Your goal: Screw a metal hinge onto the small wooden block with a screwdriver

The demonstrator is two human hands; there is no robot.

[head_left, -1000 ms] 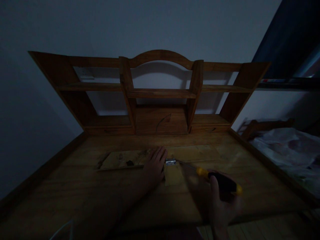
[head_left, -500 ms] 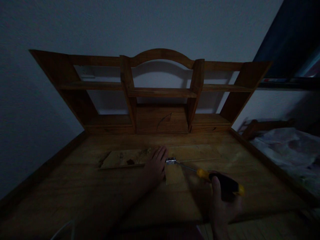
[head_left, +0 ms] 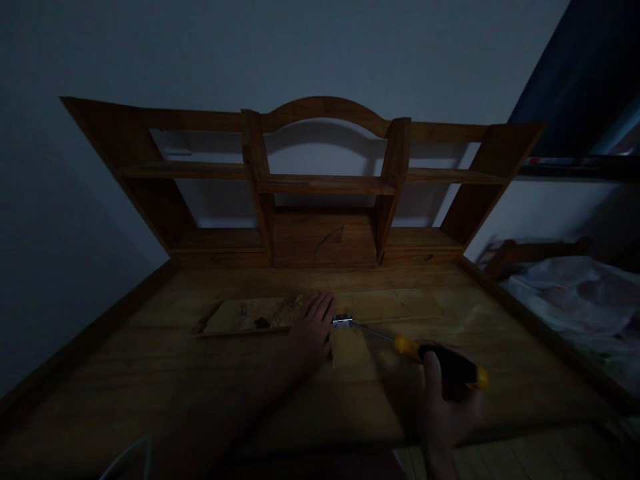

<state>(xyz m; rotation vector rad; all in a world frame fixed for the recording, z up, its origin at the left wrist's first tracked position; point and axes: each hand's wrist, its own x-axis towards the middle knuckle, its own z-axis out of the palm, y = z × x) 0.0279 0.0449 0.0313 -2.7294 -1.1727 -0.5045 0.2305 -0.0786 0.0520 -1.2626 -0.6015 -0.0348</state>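
Observed a dimly lit wooden desk [head_left: 280, 413], with wooden shelving [head_left: 325, 185] beyond the metal hinge [head_left: 343, 321]. Left of the hinge, noted a knotty board [head_left: 240, 317]. Just beside the hinge, found the left hand [head_left: 311, 331] laid flat with fingers extended. Directly below the hinge, saw a short board [head_left: 350, 350]. To its right, found the right hand [head_left: 447, 403] closed around a yellow-and-black screwdriver [head_left: 445, 363], pointed at the hinge; contact uncertain in poor light.

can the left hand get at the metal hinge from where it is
Probably yes: the left hand lies right beside the hinge, though the screwdriver tip reaches in from the other side.
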